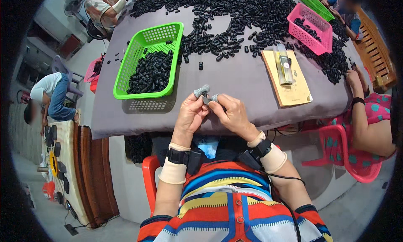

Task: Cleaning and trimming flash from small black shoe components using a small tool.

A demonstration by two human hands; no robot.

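Note:
My left hand (191, 116) and my right hand (231, 114) meet above the near edge of the grey table (235, 80). Grey fingertip covers sit on some of the fingers. Together the two hands pinch a small black cylindrical part (206, 98) between thumbs and forefingers. Both wrists wear beige bands and black strapped devices. A green basket (145, 61) half full of the same black parts stands just left of and beyond my hands. A big spread of loose black parts (235, 19) covers the far half of the table.
A pink basket (310, 28) with a few parts and another green basket (317, 6) stand far right. A tan board (289, 84) with a clear case lies right of my hands. Another person's arm (361, 112) rests at the right edge. Other people sit far left and behind.

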